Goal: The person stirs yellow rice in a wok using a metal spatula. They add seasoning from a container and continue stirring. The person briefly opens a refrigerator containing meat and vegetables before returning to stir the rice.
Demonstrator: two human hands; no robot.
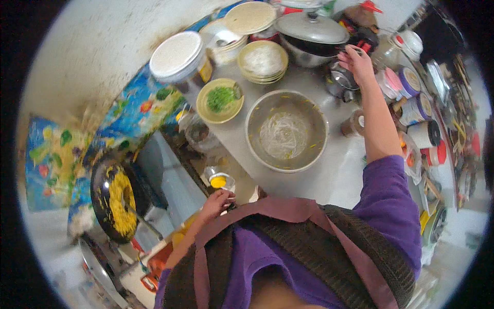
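My right hand (356,61) reaches over the far right of the steel worktop (231,135), by the rim of a dark pot (328,49) under a grey metal lid (312,28). Its fingers are bent; whether they grip anything is unclear. Just below it are small glass jars (342,80). My left hand (218,203) is low in front of my body, fingers loosely curled, near a clear bottle with a yellow cap (218,181). What it holds, if anything, I cannot make out. Between the hands sits a steel basin (287,131) with whitish residue and yellow bits inside.
A green bowl of chopped greens (220,98) stands beside stacked bowls (263,60) and a white-lidded bucket (177,56). At left, a black wok (104,208) holds yellow shredded food (121,197) and a ladle (144,222). Jars and tubs (415,108) line the right side.
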